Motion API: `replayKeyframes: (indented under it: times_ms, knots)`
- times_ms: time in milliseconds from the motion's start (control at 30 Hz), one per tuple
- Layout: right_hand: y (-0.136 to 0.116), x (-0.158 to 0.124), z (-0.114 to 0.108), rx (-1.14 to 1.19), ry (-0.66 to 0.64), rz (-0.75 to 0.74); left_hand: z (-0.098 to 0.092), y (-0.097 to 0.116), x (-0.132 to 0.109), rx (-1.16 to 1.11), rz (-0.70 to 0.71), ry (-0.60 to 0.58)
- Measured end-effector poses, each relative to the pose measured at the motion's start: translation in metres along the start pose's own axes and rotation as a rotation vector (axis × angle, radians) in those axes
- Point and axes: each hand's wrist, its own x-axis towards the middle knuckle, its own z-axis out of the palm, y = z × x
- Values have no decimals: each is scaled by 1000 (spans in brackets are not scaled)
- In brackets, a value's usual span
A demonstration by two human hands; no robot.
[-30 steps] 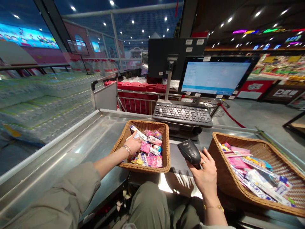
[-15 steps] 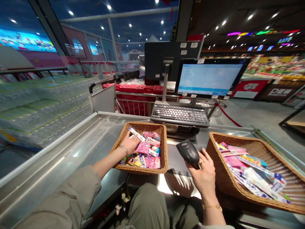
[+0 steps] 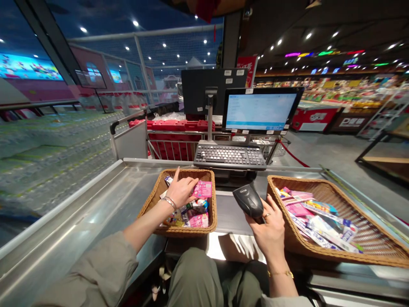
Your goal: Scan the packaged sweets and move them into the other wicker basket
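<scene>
Shift since the last frame: left hand (image 3: 182, 192) higher over the left wicker basket (image 3: 147, 198), forefinger raised, other fingers spread, fingertips at the edge of a pink packet (image 3: 202, 189) atop the pile, no pinch to be seen. White Dove box out of sight, whether under the palm or gone impossible to tell.

Beyond the left edge of the steel checkout counter (image 3: 73, 200), shrink-wrapped bottled water (image 3: 54, 149) in long stacks. In the left basket, near the counter's middle, a thinner heap of bright small packets, wicker floor showing at the far corner. Behind it, a metal cart (image 3: 169, 149) loaded with red crates (image 3: 172, 125). At the counter's far edge, a black keyboard (image 3: 229, 155) below a lit monitor (image 3: 259, 111). Just right of the basket, a black handheld scanner (image 3: 248, 201) in the right hand (image 3: 266, 234), fingers (image 3: 270, 213) pressed together around the grip, nose angled toward the keyboard, no packet under it. At the counter's right end, the right wicker basket (image 3: 300, 179), with a fuller spread of pink, white and blue packets (image 3: 316, 221) lying flat. Past it, a red rope (image 3: 292, 153) and lit shelves of goods (image 3: 345, 91) across the store floor.
</scene>
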Motion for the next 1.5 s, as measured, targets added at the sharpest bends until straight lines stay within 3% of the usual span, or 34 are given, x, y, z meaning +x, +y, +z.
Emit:
replayKeyframes:
  times_ms: [233,500,1000,1500]
  knots:
    - [0,1,-15,-22,39,19,-6,32,25,16,51,132]
    - [4,2,-25,-61,59,2,-1,54,43,6,85,248]
    - [-1,2,-36,-104,70,10,-3,85,66,-11,99,319]
    - [1,4,-38,-124,75,-2,-7,95,77,-31,114,322]
